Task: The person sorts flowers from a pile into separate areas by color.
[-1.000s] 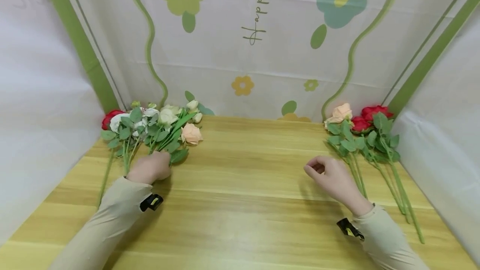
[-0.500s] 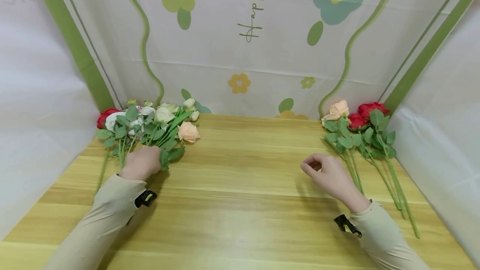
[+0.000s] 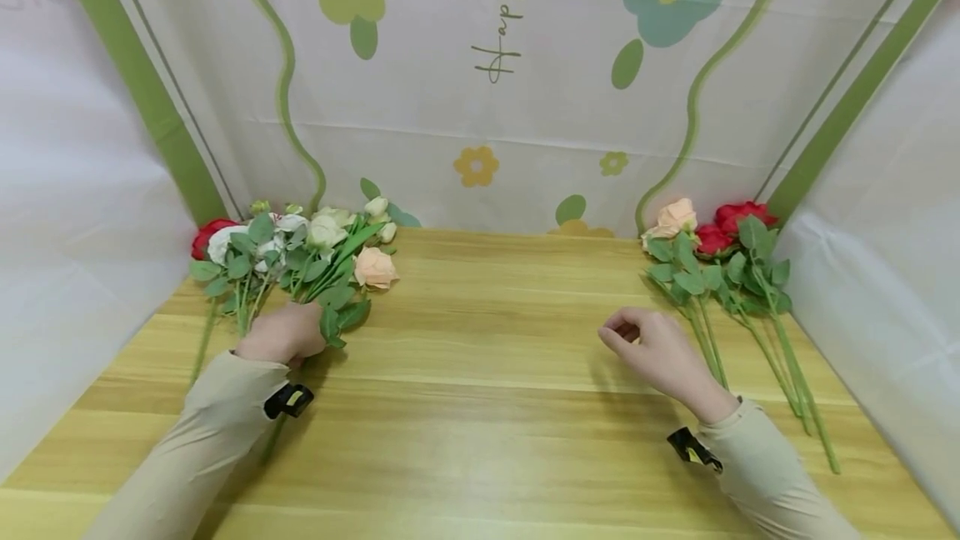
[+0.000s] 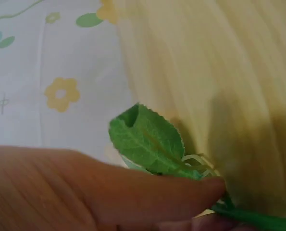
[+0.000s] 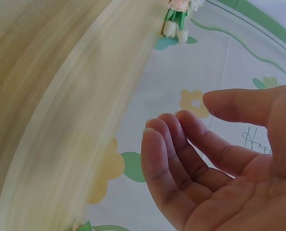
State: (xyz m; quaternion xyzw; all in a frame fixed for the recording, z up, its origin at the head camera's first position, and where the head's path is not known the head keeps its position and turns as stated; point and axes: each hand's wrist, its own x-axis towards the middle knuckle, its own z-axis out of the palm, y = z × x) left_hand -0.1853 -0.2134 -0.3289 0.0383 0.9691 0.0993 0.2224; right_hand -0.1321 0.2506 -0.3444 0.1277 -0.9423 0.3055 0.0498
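On the left, my left hand [image 3: 283,333] pinches the green stem [image 4: 258,219] of a peach rose [image 3: 376,267], just below its leaves [image 4: 147,139]. Part of that stem sticks out below the wrist in the head view. Beside this rose lie white tulips [image 3: 381,208], cream-white flowers [image 3: 327,232], white blooms [image 3: 223,245] and a red rose [image 3: 204,242]; several of their stems pass under or behind the hand. My right hand [image 3: 663,355] hovers over the table with loosely curled fingers [image 5: 155,149] and holds nothing.
Near the back right of the wooden table [image 3: 480,407] lie a peach rose [image 3: 675,219] and red roses [image 3: 742,215], their stems pointing toward the front. A white cloth [image 3: 420,90] with printed flowers hangs behind, and white cloth sides flank the table.
My left hand has drawn slightly back toward the front with the peach rose, and its leaves have shifted with it. The right hand stays nearly in place; the head view has shifted slightly.
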